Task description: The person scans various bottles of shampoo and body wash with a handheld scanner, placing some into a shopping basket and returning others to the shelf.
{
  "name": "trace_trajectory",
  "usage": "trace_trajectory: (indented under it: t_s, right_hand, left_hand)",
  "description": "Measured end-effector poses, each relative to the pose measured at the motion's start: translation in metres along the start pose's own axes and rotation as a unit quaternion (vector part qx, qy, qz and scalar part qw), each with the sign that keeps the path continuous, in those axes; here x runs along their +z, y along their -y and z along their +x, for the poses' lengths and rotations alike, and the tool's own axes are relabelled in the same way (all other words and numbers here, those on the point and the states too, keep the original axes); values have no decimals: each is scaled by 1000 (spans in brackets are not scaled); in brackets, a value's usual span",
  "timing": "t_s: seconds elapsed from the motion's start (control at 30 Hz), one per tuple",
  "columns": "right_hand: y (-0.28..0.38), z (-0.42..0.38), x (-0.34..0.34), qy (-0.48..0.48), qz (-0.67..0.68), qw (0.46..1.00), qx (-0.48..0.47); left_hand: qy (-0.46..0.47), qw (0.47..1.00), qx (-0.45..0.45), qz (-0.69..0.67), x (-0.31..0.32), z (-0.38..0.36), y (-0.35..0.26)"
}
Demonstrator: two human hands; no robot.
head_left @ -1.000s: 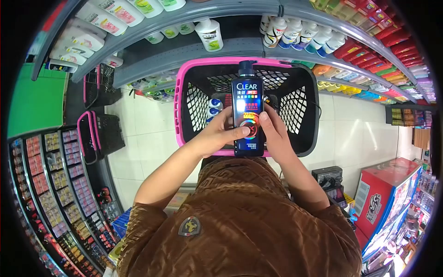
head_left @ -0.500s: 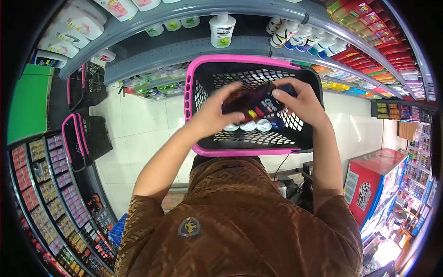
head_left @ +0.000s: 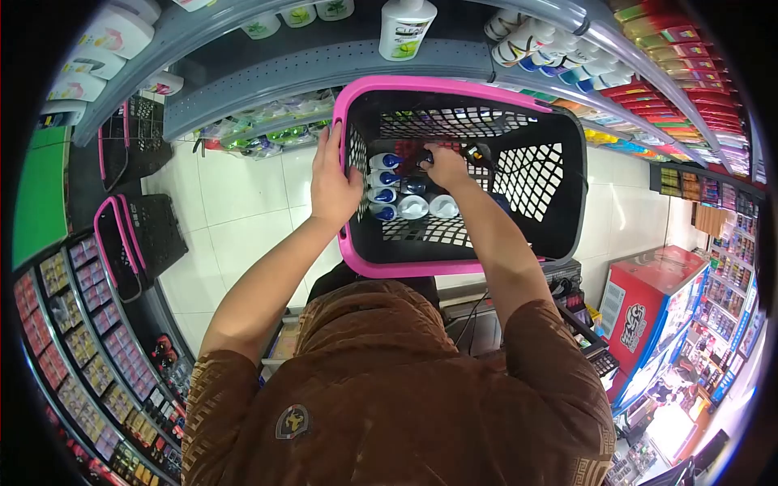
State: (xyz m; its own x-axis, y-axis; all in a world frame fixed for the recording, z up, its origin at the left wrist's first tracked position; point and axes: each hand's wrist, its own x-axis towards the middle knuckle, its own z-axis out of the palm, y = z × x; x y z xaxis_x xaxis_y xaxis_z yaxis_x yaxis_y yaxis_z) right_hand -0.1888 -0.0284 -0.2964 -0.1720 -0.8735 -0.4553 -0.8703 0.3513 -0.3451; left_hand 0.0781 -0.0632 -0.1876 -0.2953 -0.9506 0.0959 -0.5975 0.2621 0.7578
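My left hand (head_left: pixel 334 185) grips the left rim of a black shopping basket with a pink edge (head_left: pixel 381 270), fingers on the outer side and thumb at the inner side. Down inside the basket, my right hand (head_left: pixel 446 168) pinches the black top of a dark bottle (head_left: pixel 423 157). White bottles with blue caps (head_left: pixel 384 180) stand in a row along the left wall. Beside them are two bottles with round white tops (head_left: pixel 413 207). Another dark bottle (head_left: pixel 476 154) with red on it is just right of my right hand; my forearm hides part of the basket floor.
Ahead, a grey shelf (head_left: pixel 243 97) carries a white pump-type bottle (head_left: pixel 405 32) and several other bottles. More black baskets (head_left: pixel 146 243) stand at the left on the tiled floor. At the right is a red freezer-like cabinet (head_left: pixel 648 292).
The dark bottle held between both hands has gone down into the basket with my right hand. My left hand has moved left onto the rim. The basket appears slightly turned and shifted right.
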Motion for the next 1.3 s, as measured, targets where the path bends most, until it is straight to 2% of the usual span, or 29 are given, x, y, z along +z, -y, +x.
trace_trajectory:
  t_s: [0.1,0.23,0.33,0.4,0.5,0.57,0.63,0.7,0.77,0.83,0.9,0.93,1.03,1.07,1.1,1.13,1.17,1.27,1.3]
  right_hand:
    - [5,8,29,31,18,999,6]
    - [10,18,59,27,39,998,-38]
    - [16,23,59,42,18,999,-14]
    - [15,25,51,85,14,996,0]
    - [12,14,40,71,-5,997,-20]
    - [7,1,34,14,-8,1000,-27]
    - [11,-15,18,-19,123,992,-8]
    - [18,-42,4,-56,198,978,-28]
    - [22,-76,0,-118,289,943,-114]
    - [44,-123,-17,-63,466,879,-77]
    - [62,-174,-37,-52,506,859,-50]
    - [66,-194,-41,-63,529,844,-60]
    - [68,-232,-55,-90,572,813,-59]
    - [66,-240,-58,-97,590,801,-42]
    - [60,-245,-63,-106,597,794,-39]
    - [52,-249,-66,-122,560,818,-43]
    - [46,-255,-69,-136,521,841,-44]
    - [30,-266,-80,-154,541,827,-15]
    - [24,-269,-84,-169,536,827,-17]
  left_hand:
    - [0,1000,-4,-20,0,0,-1]
    - [4,1000,-11,-29,0,1,-2]
    - [7,999,-17,-28,0,1,0]
    - [8,999,-17,-26,0,0,1]
    - [0,1000,-15,-8,-1,-1,-1]
    - [-15,1000,-11,-11,-3,-2,-3]
    - [-1,998,-32,-48,-6,-2,-7]
    - [-9,998,-10,-55,-6,-6,-4]
    - [-34,999,11,30,-10,-3,-11]
    - [-42,997,42,52,-11,22,-20]
    - [-70,992,103,-26,-4,68,-26]
    - [-71,995,69,-32,-2,96,-35]
    - [-74,992,81,-58,9,182,-46]
    - [-39,996,55,-65,13,208,-49]
    - [-3,997,28,-70,18,233,-51]
    - [-12,999,26,-38,32,254,-42]
    - [104,992,33,-68,33,271,-38]
    - [79,995,58,12,51,280,-43]
    - [91,995,26,11,47,272,-60]
